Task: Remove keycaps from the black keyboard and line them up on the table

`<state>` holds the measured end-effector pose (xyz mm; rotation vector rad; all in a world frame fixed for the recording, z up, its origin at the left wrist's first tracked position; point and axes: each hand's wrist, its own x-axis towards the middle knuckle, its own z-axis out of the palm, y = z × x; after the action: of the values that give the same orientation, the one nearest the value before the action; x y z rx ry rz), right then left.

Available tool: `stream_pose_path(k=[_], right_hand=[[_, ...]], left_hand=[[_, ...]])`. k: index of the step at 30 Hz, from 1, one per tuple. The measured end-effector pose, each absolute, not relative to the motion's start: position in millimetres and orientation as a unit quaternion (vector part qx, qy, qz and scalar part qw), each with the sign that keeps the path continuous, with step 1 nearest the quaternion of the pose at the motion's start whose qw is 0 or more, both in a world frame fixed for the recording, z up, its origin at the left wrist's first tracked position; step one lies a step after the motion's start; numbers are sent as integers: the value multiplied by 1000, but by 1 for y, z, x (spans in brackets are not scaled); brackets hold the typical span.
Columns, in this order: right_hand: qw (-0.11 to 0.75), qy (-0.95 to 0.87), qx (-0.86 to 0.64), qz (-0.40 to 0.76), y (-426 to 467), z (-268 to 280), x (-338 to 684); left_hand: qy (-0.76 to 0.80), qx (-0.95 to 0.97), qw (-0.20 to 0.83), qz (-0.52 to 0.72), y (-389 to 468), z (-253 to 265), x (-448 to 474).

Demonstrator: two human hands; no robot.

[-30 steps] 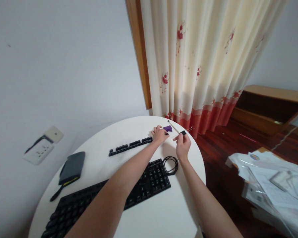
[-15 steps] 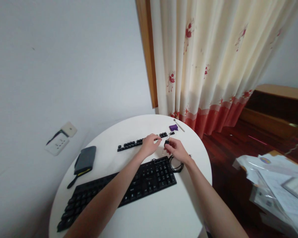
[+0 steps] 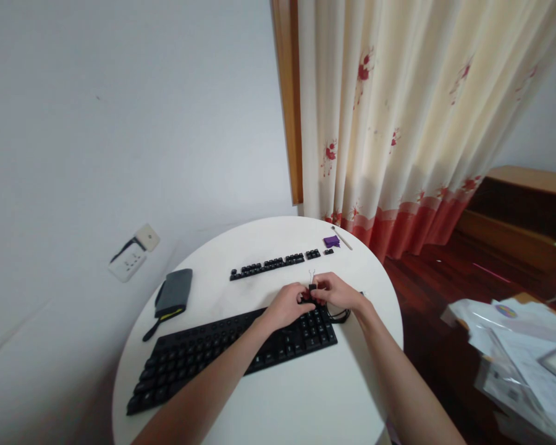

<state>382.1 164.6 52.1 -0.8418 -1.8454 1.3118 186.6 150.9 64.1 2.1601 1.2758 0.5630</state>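
The black keyboard (image 3: 282,343) lies at a slant on the white round table, under my left forearm. Over its upper right corner my two hands are close together. My right hand (image 3: 336,290) pinches a small wire keycap puller (image 3: 312,286), its dark part between the fingers and thin wire prongs pointing away from me. My left hand (image 3: 287,304) is curled beside it, fingertips bent in near the number-pad keys; what they hold, if anything, is hidden. Beyond the hands, loose black keycaps (image 3: 273,264) are lined up in rows.
A purple cloth (image 3: 332,241) and a thin brush (image 3: 341,237) lie near the far right edge. A coiled black cable (image 3: 340,315) sits by the keyboard's right end. At the left is a grey pouch (image 3: 173,292) with a strap. Papers (image 3: 523,346) are stacked off the table's right side.
Both hands have drawn back from the loose keycaps to the keyboard's upper right corner and come together. The keycap puller moved with my right hand. The view has shifted slightly.
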Motion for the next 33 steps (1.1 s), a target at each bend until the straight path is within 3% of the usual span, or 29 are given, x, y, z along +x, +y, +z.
stream_pose_path(k=[18, 27, 33], right_hand=[[389, -710, -387, 441, 165, 47, 375], [354, -742, -339, 457, 166, 53, 393], [314, -718, -310, 537, 160, 57, 393]], left_hand=[[440, 813, 265, 274, 150, 41, 198], [437, 802, 284, 292, 145, 50, 194], [409, 829, 275, 265, 146, 50, 190]])
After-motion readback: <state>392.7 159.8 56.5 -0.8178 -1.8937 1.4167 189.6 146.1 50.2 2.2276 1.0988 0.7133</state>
